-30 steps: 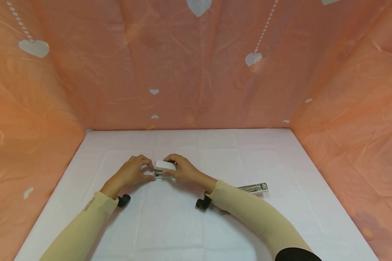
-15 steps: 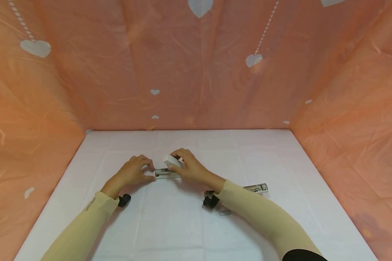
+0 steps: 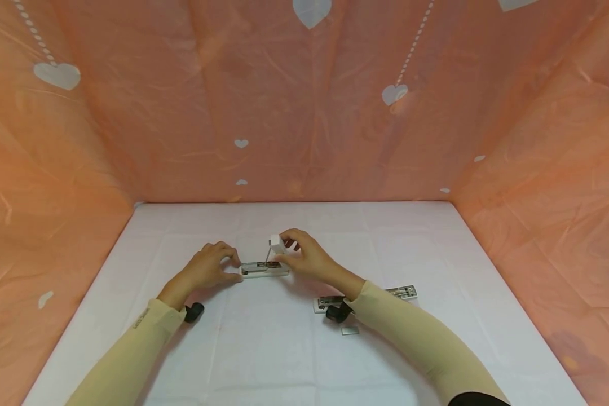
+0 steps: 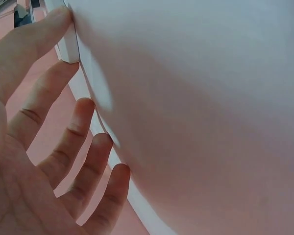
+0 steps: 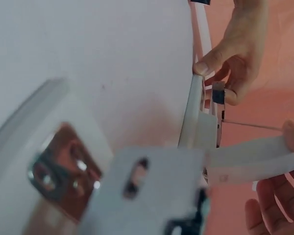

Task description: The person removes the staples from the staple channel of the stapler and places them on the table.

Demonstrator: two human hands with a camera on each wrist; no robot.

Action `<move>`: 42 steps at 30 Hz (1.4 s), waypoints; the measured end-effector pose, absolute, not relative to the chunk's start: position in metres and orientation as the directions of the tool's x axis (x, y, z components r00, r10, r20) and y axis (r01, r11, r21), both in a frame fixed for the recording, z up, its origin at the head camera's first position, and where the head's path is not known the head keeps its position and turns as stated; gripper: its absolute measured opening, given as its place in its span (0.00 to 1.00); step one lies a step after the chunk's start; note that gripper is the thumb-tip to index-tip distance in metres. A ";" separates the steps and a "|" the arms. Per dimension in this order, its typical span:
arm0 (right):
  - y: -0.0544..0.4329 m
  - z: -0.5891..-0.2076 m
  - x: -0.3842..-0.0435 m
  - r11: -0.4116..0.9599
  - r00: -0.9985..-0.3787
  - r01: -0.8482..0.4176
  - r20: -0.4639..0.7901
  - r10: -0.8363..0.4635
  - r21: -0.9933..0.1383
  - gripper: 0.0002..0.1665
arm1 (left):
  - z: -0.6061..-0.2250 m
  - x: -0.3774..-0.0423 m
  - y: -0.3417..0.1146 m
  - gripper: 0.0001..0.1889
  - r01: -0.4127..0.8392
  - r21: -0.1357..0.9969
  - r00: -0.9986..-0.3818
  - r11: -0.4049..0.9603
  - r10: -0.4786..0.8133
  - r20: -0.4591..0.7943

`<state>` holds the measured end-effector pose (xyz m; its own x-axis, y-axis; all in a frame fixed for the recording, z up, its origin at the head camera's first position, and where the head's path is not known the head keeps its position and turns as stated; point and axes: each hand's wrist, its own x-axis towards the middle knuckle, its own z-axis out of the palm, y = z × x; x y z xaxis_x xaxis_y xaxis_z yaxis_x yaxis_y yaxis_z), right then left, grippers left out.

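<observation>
A white stapler [image 3: 266, 272] lies on the table with its top cover [image 3: 277, 244] swung up, so the metal tray inside shows. My left hand [image 3: 206, 268] pinches the left end of its base between thumb and index finger. In the left wrist view, the other fingers [image 4: 81, 117] are spread beyond that end. My right hand [image 3: 307, 258] grips the raised cover from the right. A thin metal rod [image 5: 250, 124] runs between cover and tray in the right wrist view.
A second stapler [image 3: 403, 292], opened out flat, lies partly under my right forearm. In front of it is a small strip of staples [image 3: 350, 331]. White cloth covers the table [image 3: 264, 361]; orange curtains with hearts [image 3: 304, 113] enclose the back and sides.
My right hand has lifted the stapler's cover up and to the right, uncovering the tray. The left hand has stayed on the base's end. The staple strip has come into view.
</observation>
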<state>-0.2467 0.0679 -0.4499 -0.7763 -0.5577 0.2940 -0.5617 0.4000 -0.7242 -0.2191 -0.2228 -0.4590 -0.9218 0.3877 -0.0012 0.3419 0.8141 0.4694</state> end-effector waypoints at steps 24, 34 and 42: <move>0.118 -0.445 -0.255 0.412 -0.854 -0.399 0.169 -0.491 -0.819 0.18 | -0.460 -0.219 -0.224 0.14 0.326 0.480 -0.926 0.814 0.378 -0.012; 0.136 -0.440 -0.256 0.536 -0.866 -0.390 0.102 -0.489 -0.749 0.18 | -0.459 -0.219 -0.222 0.14 0.338 0.481 -0.923 0.809 0.385 0.000; 0.144 -0.442 -0.259 0.652 -0.857 -0.395 0.003 -0.516 -0.647 0.16 | -0.459 -0.219 -0.220 0.14 0.324 0.491 -0.925 0.809 0.379 -0.015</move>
<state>-0.2585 0.1443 -0.4423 -0.8568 -0.5157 0.0031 -0.3949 0.6523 -0.6470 -0.2189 -0.2200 -0.4592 -0.9251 0.3794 -0.0145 0.3239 0.8087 0.4911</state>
